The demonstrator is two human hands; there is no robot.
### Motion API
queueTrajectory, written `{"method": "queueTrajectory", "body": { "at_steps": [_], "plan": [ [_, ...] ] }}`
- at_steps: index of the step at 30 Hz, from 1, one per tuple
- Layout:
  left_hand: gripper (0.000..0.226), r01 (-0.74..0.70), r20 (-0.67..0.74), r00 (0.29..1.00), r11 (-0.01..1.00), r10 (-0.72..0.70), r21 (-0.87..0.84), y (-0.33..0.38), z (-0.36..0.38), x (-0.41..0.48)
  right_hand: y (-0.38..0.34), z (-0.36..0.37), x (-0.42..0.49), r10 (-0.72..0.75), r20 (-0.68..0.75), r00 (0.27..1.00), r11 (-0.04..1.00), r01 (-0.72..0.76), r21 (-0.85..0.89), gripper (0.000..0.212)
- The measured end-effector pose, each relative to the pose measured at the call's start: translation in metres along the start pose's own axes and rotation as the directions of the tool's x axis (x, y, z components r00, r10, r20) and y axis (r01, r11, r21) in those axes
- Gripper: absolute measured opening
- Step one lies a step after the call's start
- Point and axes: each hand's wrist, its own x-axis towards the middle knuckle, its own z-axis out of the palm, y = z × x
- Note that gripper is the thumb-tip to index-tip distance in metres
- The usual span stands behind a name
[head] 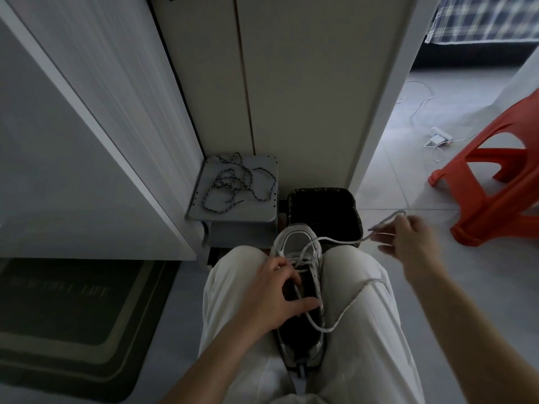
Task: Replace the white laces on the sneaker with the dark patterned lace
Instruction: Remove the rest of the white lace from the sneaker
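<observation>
A white and grey sneaker (297,243) lies wedged between my knees, toe pointing away. My left hand (274,295) grips the sneaker's opening, fingers curled over the tongue area and thumb across the throat. My right hand (408,243) is raised to the right and pinches the white lace (344,242), which runs taut from the front eyelets. Another stretch of the white lace loops loosely over my right thigh. The dark patterned lace (236,182) lies tangled on a small grey stool (233,211) ahead.
A black bin (320,208) stands just beyond the sneaker's toe. An orange plastic stool (495,182) is on the floor at right, near white cables and a charger (437,138). A dark doormat (73,316) lies at left, a white cabinet above it.
</observation>
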Motion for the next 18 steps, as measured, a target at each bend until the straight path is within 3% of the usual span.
{"method": "queueTrajectory", "body": {
  "at_steps": [2, 4, 5, 7, 10, 13, 16, 18],
  "plan": [
    [0.039, 0.010, -0.078, 0.997, 0.990, -0.021, -0.139, -0.001, 0.000, -0.001, -0.002, -0.013, 0.007, -0.012, 0.139, 0.990, 0.975, 0.043, -0.220, 0.034],
    [0.014, 0.071, -0.180, 0.975, 0.949, -0.132, -0.308, -0.007, 0.000, 0.001, 0.008, -0.009, -0.002, 0.032, 0.290, 0.956, 0.889, 0.105, -0.447, 0.036],
    [0.007, 0.107, -0.199, 0.963, 0.934, -0.182, -0.341, -0.009, 0.000, 0.002, 0.015, -0.004, -0.010, 0.025, 0.339, 0.940, 0.828, 0.171, -0.534, 0.037],
    [0.014, 0.164, -0.162, 0.961, 0.936, -0.222, -0.311, -0.013, 0.000, 0.002, 0.023, 0.009, -0.031, -0.046, 0.406, 0.913, 0.701, 0.319, -0.638, 0.038],
    [0.016, 0.212, -0.097, 0.964, 0.940, -0.246, -0.269, -0.009, -0.002, 0.007, 0.025, 0.029, -0.061, -0.177, 0.472, 0.864, 0.554, 0.484, -0.678, 0.033],
    [0.018, 0.206, -0.073, 0.972, 0.960, -0.223, -0.190, -0.003, -0.010, 0.015, 0.026, 0.044, -0.083, -0.204, 0.539, 0.817, 0.516, 0.557, -0.651, 0.037],
    [0.011, 0.130, -0.142, 0.982, 0.991, -0.128, 0.007, 0.002, -0.018, 0.017, 0.032, 0.050, -0.095, -0.306, 0.653, 0.693, 0.224, 0.719, -0.658, 0.039],
    [0.012, 0.103, -0.181, 0.979, 0.994, -0.095, 0.035, 0.004, -0.023, 0.017, 0.035, 0.052, -0.101, -0.365, 0.684, 0.632, 0.066, 0.750, -0.658, 0.031]
  ]
}}
